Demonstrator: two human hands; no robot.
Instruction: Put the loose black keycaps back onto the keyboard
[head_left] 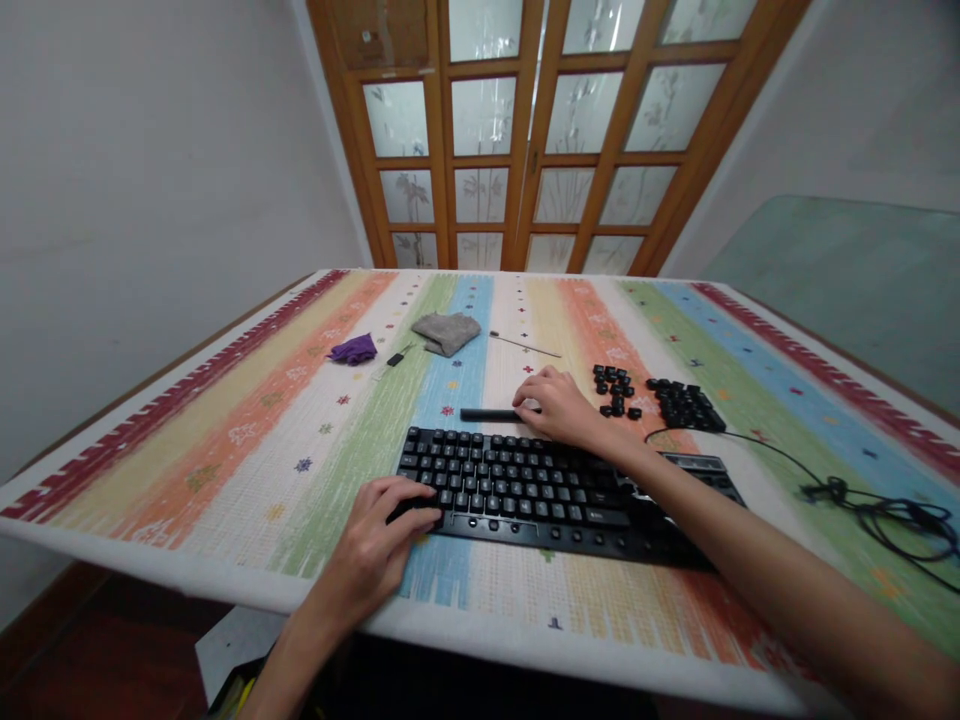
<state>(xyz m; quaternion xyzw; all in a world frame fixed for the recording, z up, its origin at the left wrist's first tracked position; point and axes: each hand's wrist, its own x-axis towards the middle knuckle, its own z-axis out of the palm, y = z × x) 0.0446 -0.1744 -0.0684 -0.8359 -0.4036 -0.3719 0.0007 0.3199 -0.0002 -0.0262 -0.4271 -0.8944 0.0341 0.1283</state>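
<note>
A black keyboard (502,480) lies in front of me on the striped tablecloth. Its right part shows bare spots without keycaps, partly hidden by my right forearm. My left hand (375,530) grips the keyboard's left edge, thumb and fingers closed on it. Just beyond the keyboard, my right hand (556,405) has its fingers closed at the right end of a slim dark bar (489,414), which lies on the cloth. What the bar is, I cannot make out. Beyond and right of that hand sit loose black keycaps (613,385) and a larger cluster of keycaps (686,405).
A grey cloth (448,332), a purple cloth (354,349), a small black object with a thin end (396,359) and a thin rod with a dark tip (525,345) lie farther back. A coiled black cable (904,520) spreads on the right. Wooden glass-paned doors (517,140) stand behind.
</note>
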